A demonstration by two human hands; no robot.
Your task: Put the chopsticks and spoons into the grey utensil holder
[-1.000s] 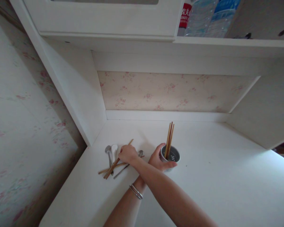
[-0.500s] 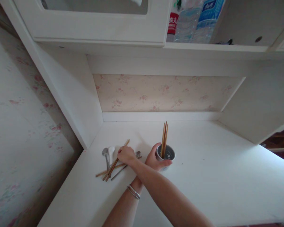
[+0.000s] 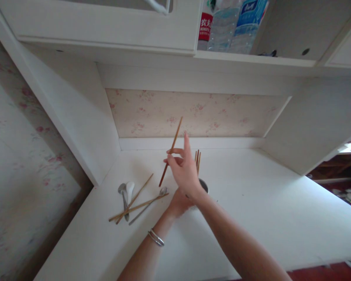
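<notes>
Pinched one chopstick (image 3: 177, 130) in raised right hand (image 3: 183, 171), just left of holder (image 3: 205, 185) | gripped holder mid-counter with left hand (image 3: 178, 203) | found a few upright sticks (image 3: 197, 157) already inside | saw two loose chopsticks (image 3: 143, 205) and three spoons (image 3: 130, 187) lying on counter (image 3: 251, 203), left side.

Wooden chopstick (image 3: 176, 134): brown, thin, held in air above counter, steeply tilted, upper tip toward back wall, lower tip down-left. Pinched near mid-length by right hand (image 3: 183, 171).

Metal holder (image 3: 204, 186): round cup, upright on counter, mostly hidden behind right hand, only rim showing. Left hand (image 3: 178, 203) grips its near side.

Standing chopsticks (image 3: 197, 158): few, upright in holder, tips up.
</notes>
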